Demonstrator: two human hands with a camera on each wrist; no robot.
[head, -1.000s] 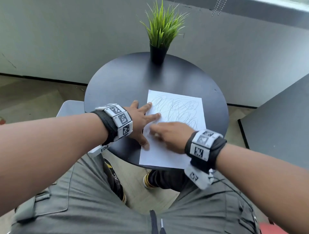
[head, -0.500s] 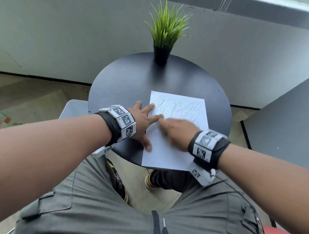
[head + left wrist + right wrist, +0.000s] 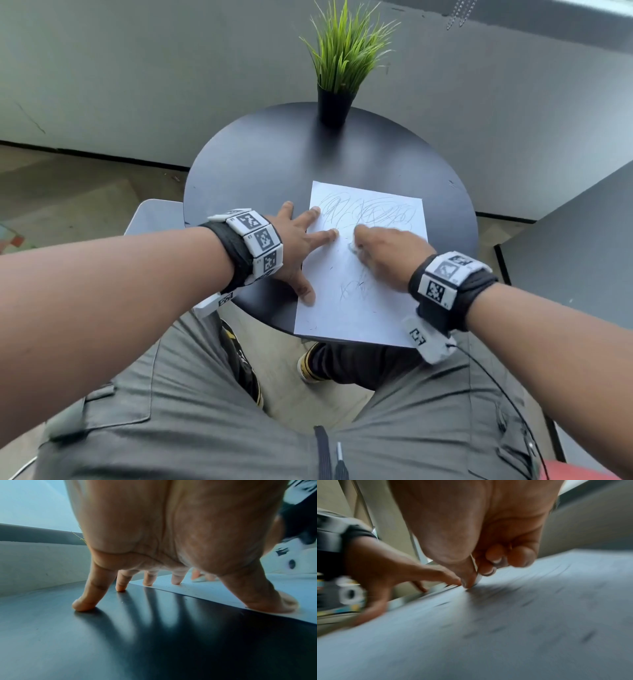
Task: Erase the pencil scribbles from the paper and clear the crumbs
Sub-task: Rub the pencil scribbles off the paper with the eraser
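Note:
A white sheet of paper [image 3: 363, 308] lies on the round black table [image 3: 260, 171], its near edge overhanging the rim. Pencil scribbles [image 3: 373, 214] cover its far part, fainter ones [image 3: 356, 287] sit near the middle. My left hand [image 3: 301, 246] is spread flat, fingers and thumb pressing the paper's left edge [image 3: 197, 592]. My right hand [image 3: 383, 251] pinches a small white eraser [image 3: 477, 578] between thumb and fingers, its tip on the paper; the eraser [image 3: 352, 247] barely shows in the head view. The right wrist view is motion-blurred.
A black pot with green grass [image 3: 337, 68] stands at the table's far edge. A grey wall runs behind. A second dark tabletop [image 3: 575, 257] is at the right, and a white chair seat [image 3: 154, 216] at the left. My knees are below the table.
My right hand with the eraser has slid away from me up the paper, toward the denser scribbles. The left hand has kept pressing the same edge.

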